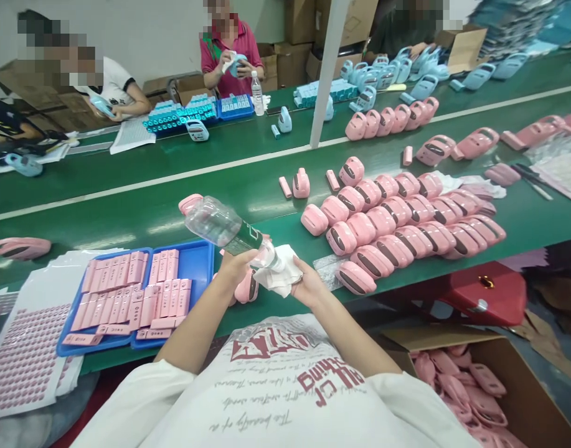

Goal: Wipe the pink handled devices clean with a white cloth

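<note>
My left hand [241,264] is wrapped round a clear plastic bottle [217,224] with a green label, tipped so its neck points down toward a white cloth [281,274]. My right hand [308,285] grips that cloth from the right, its fingers partly hidden by the folds. The bottle's mouth meets the cloth or lies just over it; I cannot tell which. Beneath my hands, a pink plastic housing [246,287] rests on the green bench, partly covered. Past the bottle's base another pink piece [190,203] shows.
Blue trays [203,255] of pink bar-shaped parts and sticker sheets [26,348] lie left. Rows of pink housings [381,221] stand right. A carton [514,361] of pink housings is below right. Across the green belt [140,199], co-workers handle light-blue housings; a white post [327,74] rises between.
</note>
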`<state>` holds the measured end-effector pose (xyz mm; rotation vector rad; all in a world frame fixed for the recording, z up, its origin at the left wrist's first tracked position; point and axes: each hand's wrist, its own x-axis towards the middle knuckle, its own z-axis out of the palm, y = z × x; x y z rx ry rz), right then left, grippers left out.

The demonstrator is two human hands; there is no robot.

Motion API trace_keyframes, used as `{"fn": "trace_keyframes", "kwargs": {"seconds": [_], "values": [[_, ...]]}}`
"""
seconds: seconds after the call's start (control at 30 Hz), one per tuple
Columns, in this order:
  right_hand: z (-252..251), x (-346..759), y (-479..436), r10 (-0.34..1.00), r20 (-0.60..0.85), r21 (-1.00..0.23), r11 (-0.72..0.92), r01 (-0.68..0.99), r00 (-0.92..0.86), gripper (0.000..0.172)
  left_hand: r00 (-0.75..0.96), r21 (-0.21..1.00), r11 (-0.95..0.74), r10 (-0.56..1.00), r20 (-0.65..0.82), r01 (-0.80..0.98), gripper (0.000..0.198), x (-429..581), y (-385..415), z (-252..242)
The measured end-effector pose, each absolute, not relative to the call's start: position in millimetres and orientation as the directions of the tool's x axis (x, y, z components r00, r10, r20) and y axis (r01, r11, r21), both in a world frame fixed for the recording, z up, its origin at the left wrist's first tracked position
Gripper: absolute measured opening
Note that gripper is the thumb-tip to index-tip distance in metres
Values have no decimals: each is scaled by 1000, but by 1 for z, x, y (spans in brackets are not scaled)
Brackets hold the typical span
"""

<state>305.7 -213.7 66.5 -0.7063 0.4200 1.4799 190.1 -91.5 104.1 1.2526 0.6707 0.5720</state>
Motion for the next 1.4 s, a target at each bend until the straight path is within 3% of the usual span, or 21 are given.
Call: {"fn": "trace_keyframes", "kwargs": {"seconds": [0.2,0.3,0.4,0.5,0.57,0.67,0.73,0.8,0.87,0.97,1.13,1.3,1.4], "values": [[79,302,-214,829,-548,-229,-23,-973,109,30,645,920,371,735,-209,-125,66,193,-93,100],[74,302,-210,796,-540,-457,-2,-890,275,20,664,920,372,719,-205,-120,72,201,-100,87],[69,320,-213,730,-444,-713,64,-699,520,20,632,955,290,752,-190,-58,76,207,-104,67],[75,359,-228,632,-306,-883,92,-460,712,23,581,974,156,783,-223,163,78,205,-102,45],[84,388,-239,577,-77,-997,-48,-61,813,27,540,930,47,803,-252,364,81,201,-102,32],[93,418,-244,664,179,-867,-243,435,727,29,478,812,-59,833,-280,580,82,198,-106,19],[93,423,-236,777,209,-699,-306,646,594,26,450,776,-51,838,-309,628,77,204,-108,12],[87,421,-223,856,151,-531,-352,770,495,22,417,767,-1,839,-348,641,76,213,-109,8],[78,417,-211,889,82,-423,-379,823,451,22,384,761,58,837,-389,646,79,222,-107,3],[67,416,-201,893,84,-393,-378,838,443,25,366,783,122,833,-414,609,82,230,-101,-3],[72,432,-203,814,244,-544,-334,770,527,22,420,863,138,829,-369,486,64,222,-92,3],[107,435,-220,519,406,-623,-445,643,752,50,518,932,155,796,-314,327,57,199,-89,52],[120,407,-221,471,417,-747,-309,588,777,56,599,952,285,744,-295,115,57,191,-96,95]]}}
